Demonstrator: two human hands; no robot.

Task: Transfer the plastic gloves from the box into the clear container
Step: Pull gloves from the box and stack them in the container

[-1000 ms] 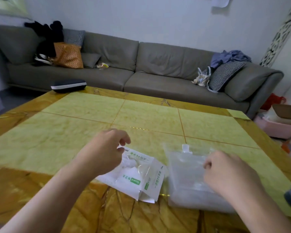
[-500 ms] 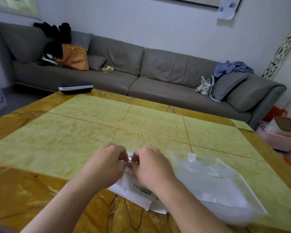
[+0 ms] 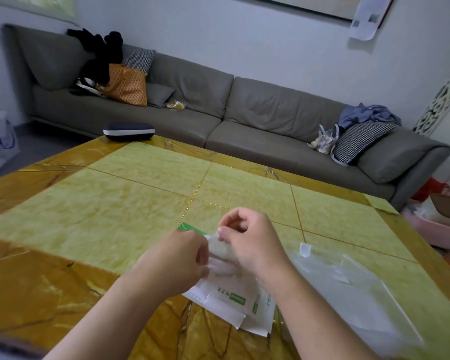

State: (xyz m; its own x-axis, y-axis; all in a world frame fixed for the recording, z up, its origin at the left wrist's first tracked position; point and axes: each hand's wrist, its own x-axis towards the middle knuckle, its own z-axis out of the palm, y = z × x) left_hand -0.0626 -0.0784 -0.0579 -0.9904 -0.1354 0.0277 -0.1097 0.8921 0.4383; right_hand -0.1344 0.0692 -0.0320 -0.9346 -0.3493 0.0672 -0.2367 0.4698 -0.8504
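Dark case (image 3: 128, 131): far left corner of the desk (image 3: 102, 209), closed, well apart from the hands.
Left hand (image 3: 178, 261): over the near middle of the desk, fingers curled in a narrow grip on the left side of the box opening.
Box (image 3: 231, 300): white card with green print, lying flat on the desk under both hands, its green flap (image 3: 190, 227) sticking out beyond the left hand.
Gloves (image 3: 220, 258): a cloudy, crumpled wad of thin plastic at the mouth of the box, between the two hands.
Right hand (image 3: 252, 242): just right of the left hand, fingers curled, thumb and fingertips pinching the top of the gloves.
Clear container (image 3: 353, 289): flat on the desk just right of the box, a small white tab at its far edge.
Sofa (image 3: 244, 113): grey, beyond the desk, with cushions and bags on it.
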